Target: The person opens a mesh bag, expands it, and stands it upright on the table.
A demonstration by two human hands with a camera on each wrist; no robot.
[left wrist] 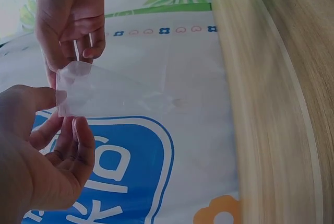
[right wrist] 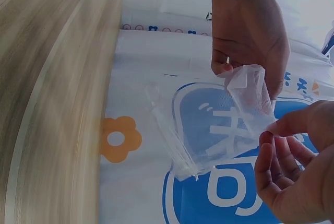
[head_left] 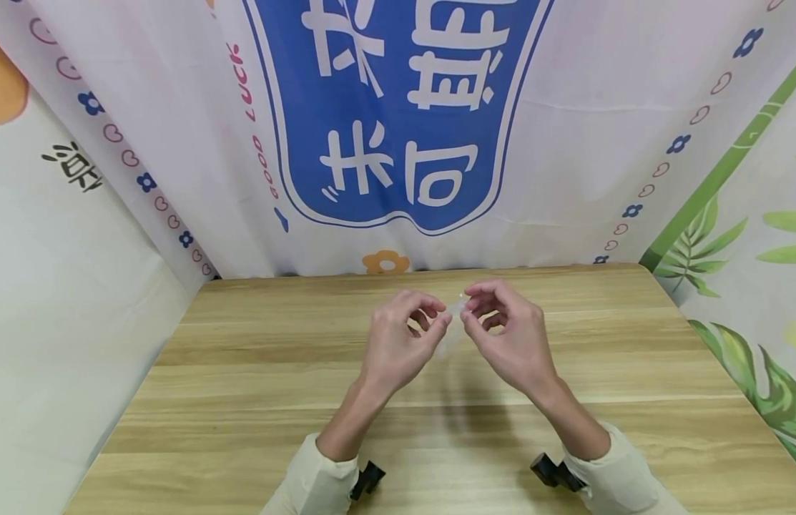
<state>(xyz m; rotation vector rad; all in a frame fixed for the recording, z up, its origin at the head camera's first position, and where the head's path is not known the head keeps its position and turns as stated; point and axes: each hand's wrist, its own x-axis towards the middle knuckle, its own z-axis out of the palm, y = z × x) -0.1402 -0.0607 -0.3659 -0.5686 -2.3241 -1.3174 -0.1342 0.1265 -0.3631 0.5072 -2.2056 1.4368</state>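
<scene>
"What colour is your bag (left wrist: 112, 91)?"
"Clear, faintly whitish; your sleeves (head_left: 320, 478) are cream."
"Your table (head_left: 262, 365)?"
"Yellow-brown, streaked with wood grain. Your curtain (head_left: 565, 179) is white, with a blue panel (head_left: 396, 107) lettered in white and an orange flower (head_left: 372, 262)."

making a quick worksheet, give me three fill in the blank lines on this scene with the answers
The left hand and ____ hand both pinch the clear plastic film.
The big flower below the blue emblem is ____.
Lettering beside the emblem spells GOOD ____.

Missing words: right; orange; LUCK
</scene>
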